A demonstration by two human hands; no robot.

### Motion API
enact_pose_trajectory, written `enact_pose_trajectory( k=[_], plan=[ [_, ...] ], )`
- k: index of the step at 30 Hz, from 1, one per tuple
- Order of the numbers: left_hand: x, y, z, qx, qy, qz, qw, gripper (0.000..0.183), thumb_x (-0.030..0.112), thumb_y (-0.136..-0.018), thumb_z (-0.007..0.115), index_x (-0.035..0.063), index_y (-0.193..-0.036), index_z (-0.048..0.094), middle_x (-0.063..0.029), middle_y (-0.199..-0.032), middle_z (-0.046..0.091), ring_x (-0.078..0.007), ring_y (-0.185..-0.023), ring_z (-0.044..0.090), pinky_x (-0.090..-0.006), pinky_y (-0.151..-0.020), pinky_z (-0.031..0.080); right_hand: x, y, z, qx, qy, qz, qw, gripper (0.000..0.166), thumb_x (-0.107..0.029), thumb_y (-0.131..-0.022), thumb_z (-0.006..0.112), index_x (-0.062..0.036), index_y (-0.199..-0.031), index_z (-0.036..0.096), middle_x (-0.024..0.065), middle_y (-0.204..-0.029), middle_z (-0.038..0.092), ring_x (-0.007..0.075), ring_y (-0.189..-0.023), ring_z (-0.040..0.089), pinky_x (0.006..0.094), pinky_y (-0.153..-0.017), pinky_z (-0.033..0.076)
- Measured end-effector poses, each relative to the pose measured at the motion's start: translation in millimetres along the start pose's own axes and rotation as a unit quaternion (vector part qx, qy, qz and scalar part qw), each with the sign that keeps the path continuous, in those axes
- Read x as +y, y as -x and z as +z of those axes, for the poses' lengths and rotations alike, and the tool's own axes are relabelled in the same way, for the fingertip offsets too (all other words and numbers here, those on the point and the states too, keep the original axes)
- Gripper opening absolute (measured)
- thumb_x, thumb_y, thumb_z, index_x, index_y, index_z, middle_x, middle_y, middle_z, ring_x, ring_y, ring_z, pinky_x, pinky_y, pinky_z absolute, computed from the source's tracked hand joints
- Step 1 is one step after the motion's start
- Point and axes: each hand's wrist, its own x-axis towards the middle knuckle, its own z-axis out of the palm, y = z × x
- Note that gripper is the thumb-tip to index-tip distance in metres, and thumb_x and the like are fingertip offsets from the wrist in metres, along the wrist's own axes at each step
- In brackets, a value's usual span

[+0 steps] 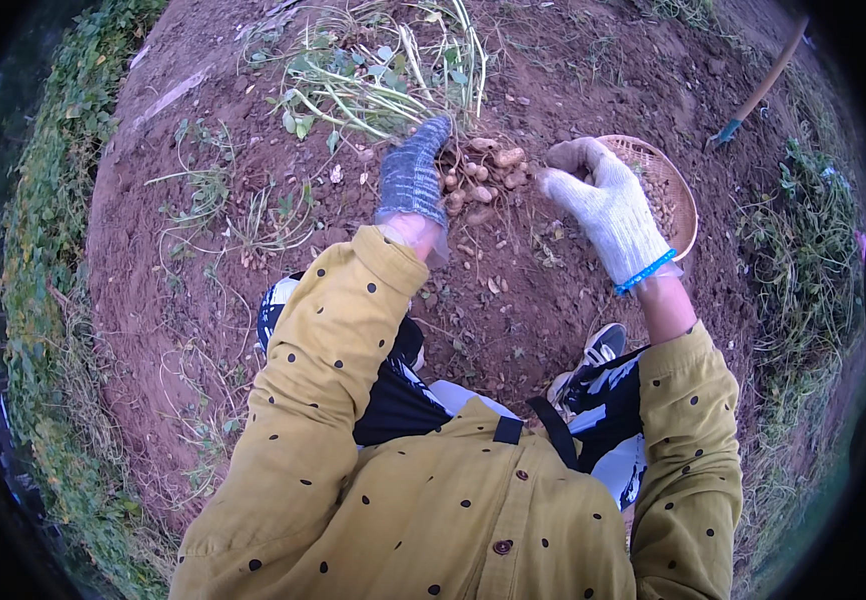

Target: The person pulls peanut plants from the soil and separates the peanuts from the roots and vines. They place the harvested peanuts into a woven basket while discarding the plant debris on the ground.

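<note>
My left hand (414,169), in a grey knitted glove, grips an uprooted peanut plant (373,94) at the base of its stems. The leafy stems spread away from me. To the right of that glove hangs a cluster of soil-stained peanut pods (481,176) among thin roots. My right hand (598,199) wears a white knitted glove with a blue cuff edge. Its thumb and fingers curve towards each other just right of the pods; whether anything is pinched between the tips is unclear. Partly behind this hand sits a round woven basket (684,191) with peanuts in it.
A wooden-handled tool (767,82) stands in the soil at the upper right, its blue-green metal end low. Pulled plants (268,225) lie to the left, and loose pods (470,255) lie on the brown soil. Heaped vines (800,247) line the right side; green foliage (50,270) borders the left.
</note>
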Motion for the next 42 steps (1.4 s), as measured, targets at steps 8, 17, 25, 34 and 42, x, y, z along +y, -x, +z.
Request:
enact_pose_trajectory(
  k=[8,17,25,34,42],
  plan=[
    [-13.6,-1.3,0.6,-0.041,-0.037,-0.006,0.998,0.046,0.044,-0.097,0.051,0.003,-0.097,0.072,-0.0047,-0.068,0.064,-0.0153,-0.053,0.062,-0.0256,-0.046,0.051,-4.3,5.1,17.7,-0.007,0.289,-0.108,0.951,0.035,-0.035,-0.084,0.072,-0.0087,-0.107,0.07,0.0145,-0.094,0.068,0.0314,-0.087,0.068,0.0396,-0.076,0.054],
    [3.0,-24.1,-24.5,0.021,0.049,-0.009,0.999,0.045,0.045,-0.098,0.049,0.0051,-0.093,0.069,-0.0044,-0.066,0.061,-0.0145,-0.044,0.055,-0.0229,-0.04,0.049,-17.4,17.6,12.8,0.022,0.302,-0.161,0.939,0.029,-0.035,-0.087,0.068,-0.008,-0.098,0.07,0.0142,-0.087,0.068,0.0321,-0.085,0.068,0.0397,-0.073,0.053],
    [3.9,-0.3,-8.1,-0.054,0.013,0.007,0.998,0.045,0.044,-0.098,0.05,0.0035,-0.091,0.07,-0.0028,-0.061,0.061,-0.0148,-0.045,0.057,-0.0227,-0.04,0.046,-19.3,19.1,-0.3,0.053,0.245,-0.115,0.961,0.053,-0.044,-0.081,0.076,-0.0054,-0.116,0.066,0.0136,-0.093,0.072,0.0265,-0.083,0.071,0.0369,-0.075,0.055],
    [-15.9,14.7,19.5,-0.022,-0.037,-0.015,0.999,0.036,0.04,-0.094,0.057,0.0078,-0.086,0.07,-0.0026,-0.058,0.056,-0.013,-0.043,0.053,-0.0278,-0.036,0.044,-2.5,5.8,17.6,0.036,0.446,-0.238,0.862,0.031,-0.039,-0.093,0.061,-0.0084,-0.096,0.059,0.0134,-0.081,0.066,0.0323,-0.077,0.068,0.0436,-0.064,0.053],
    [-3.2,-19.1,-14.0,0.002,0.061,-0.006,0.998,0.042,0.042,-0.096,0.055,0.0028,-0.091,0.067,-0.0084,-0.067,0.064,-0.021,-0.049,0.061,-0.0284,-0.042,0.051,-21.0,22.5,-5.4,0.029,-0.095,0.003,0.995,0.026,-0.022,-0.096,0.056,-0.0001,-0.106,0.067,0.0024,-0.076,0.063,0.0096,-0.066,0.059,0.0264,-0.059,0.046]
  ],
)
